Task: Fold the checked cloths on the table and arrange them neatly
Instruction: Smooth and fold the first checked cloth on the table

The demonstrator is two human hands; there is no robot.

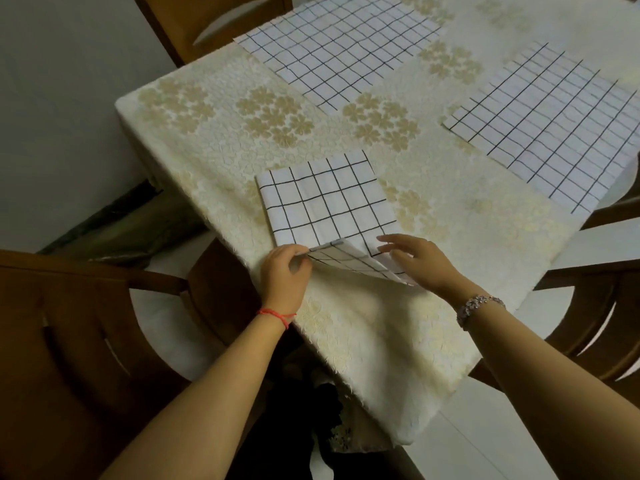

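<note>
A small folded white cloth [325, 199] with black checks lies near the table's front edge. Its near edge is lifted off the table. My left hand [284, 275] pinches the near left corner of that raised flap. My right hand [420, 263] holds the flap's right side, thumb beneath and fingers spread above. Two larger checked cloths lie flat and unfolded: one at the far middle [339, 53], one at the right [554, 129] reaching the table's right edge.
The table [363, 341] wears a cream cloth with gold flower patterns. Brown wooden chairs stand at the near left [69, 341], the far left [207, 22] and the right [602, 323]. Pale floor tiles show below.
</note>
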